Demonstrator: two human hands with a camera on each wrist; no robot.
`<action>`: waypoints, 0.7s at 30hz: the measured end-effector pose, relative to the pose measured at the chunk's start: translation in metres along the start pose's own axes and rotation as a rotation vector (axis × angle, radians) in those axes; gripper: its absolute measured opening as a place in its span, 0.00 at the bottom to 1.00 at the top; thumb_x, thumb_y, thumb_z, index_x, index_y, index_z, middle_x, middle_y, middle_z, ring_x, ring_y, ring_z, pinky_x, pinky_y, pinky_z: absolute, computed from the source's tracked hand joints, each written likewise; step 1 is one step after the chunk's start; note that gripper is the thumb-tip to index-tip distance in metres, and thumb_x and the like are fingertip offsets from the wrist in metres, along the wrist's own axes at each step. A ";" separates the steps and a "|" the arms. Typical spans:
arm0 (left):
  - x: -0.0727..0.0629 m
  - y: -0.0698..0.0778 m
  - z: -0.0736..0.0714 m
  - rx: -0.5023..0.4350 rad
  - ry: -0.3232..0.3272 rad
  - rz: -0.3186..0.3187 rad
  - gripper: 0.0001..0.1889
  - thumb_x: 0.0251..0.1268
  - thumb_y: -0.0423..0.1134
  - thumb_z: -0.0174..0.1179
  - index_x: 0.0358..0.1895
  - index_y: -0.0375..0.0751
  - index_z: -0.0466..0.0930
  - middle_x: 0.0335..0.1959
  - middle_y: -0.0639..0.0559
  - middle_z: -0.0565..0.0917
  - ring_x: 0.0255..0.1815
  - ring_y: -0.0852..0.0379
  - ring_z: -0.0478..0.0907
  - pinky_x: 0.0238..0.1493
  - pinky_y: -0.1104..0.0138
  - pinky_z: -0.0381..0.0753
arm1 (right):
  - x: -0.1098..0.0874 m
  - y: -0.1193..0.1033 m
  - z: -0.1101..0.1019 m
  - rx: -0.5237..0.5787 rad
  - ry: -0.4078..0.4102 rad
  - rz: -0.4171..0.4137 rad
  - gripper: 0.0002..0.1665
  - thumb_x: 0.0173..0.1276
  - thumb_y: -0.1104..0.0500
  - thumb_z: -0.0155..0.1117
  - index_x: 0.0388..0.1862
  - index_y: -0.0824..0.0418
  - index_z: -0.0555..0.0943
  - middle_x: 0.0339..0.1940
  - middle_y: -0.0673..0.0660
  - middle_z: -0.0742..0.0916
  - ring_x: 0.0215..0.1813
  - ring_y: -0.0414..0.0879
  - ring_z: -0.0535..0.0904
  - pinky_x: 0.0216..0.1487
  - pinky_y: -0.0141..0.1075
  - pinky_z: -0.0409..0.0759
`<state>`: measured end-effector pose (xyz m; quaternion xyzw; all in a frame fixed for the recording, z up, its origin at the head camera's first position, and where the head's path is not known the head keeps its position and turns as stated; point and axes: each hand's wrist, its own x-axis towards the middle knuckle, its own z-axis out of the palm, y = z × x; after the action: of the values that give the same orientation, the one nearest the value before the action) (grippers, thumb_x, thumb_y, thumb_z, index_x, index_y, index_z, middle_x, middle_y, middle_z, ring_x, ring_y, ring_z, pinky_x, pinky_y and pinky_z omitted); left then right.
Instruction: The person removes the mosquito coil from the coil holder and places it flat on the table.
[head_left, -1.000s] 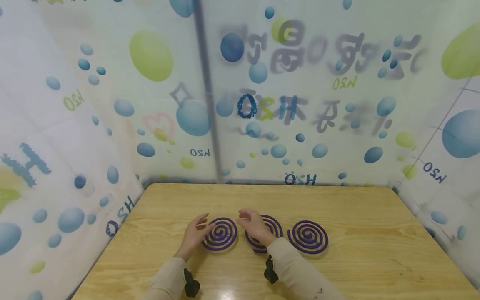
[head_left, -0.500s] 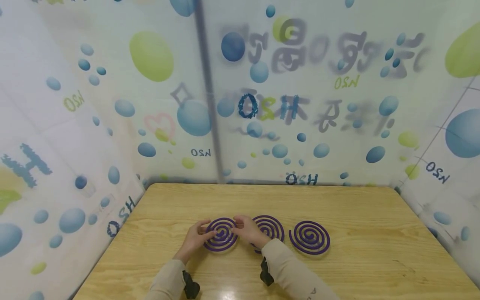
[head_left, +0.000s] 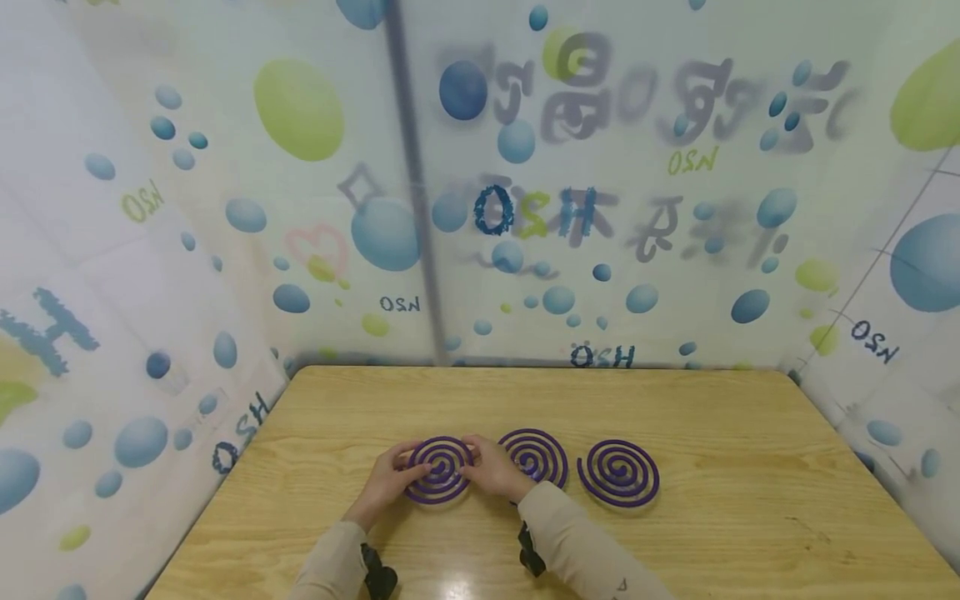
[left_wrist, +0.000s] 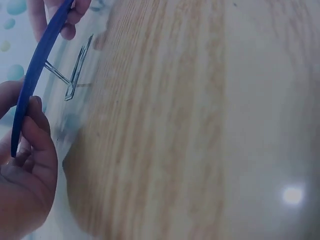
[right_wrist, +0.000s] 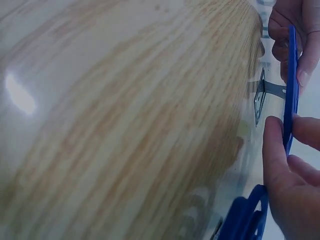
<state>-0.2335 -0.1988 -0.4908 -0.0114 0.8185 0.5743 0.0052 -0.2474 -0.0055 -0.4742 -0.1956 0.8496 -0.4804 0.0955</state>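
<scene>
1. Coil (head_left: 439,467), a flat purple spiral, was held between both hands above the table (head_left: 720,417), left of two similar coils (head_left: 621,472), with a metal stand (right_wrist: 273,89) under its middle.
2. Left hand (head_left: 387,480) and right hand (head_left: 495,470) each pinched an opposite edge between thumb and fingers.
3. It probably handled as light, stiff and brittle, apt to snap if bent, so its outer ring seemed best held lightly from both sides.

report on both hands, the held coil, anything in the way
Left hand and right hand pinching opposite sides of left purple coil. Metal stand beneath it. Middle coil close by right hand, nothing seen blocking.
</scene>
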 end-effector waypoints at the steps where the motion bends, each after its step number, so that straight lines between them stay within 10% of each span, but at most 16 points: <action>1: 0.000 -0.001 0.000 0.003 0.003 0.001 0.23 0.48 0.32 0.64 0.51 0.30 0.71 0.34 0.39 0.80 0.34 0.51 0.77 0.36 0.63 0.79 | 0.000 0.000 0.000 0.003 -0.002 0.006 0.28 0.55 0.68 0.62 0.56 0.72 0.66 0.38 0.63 0.80 0.39 0.52 0.77 0.40 0.39 0.78; 21: -0.009 0.001 -0.001 -0.008 0.012 0.023 0.23 0.47 0.31 0.64 0.51 0.34 0.73 0.34 0.43 0.79 0.33 0.53 0.76 0.33 0.64 0.79 | -0.002 0.000 0.001 0.090 -0.022 0.048 0.27 0.53 0.68 0.64 0.53 0.68 0.67 0.36 0.60 0.83 0.34 0.47 0.79 0.32 0.33 0.77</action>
<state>-0.2250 -0.1994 -0.4895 -0.0052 0.8162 0.5777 -0.0063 -0.2455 -0.0057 -0.4746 -0.1759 0.8304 -0.5136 0.1253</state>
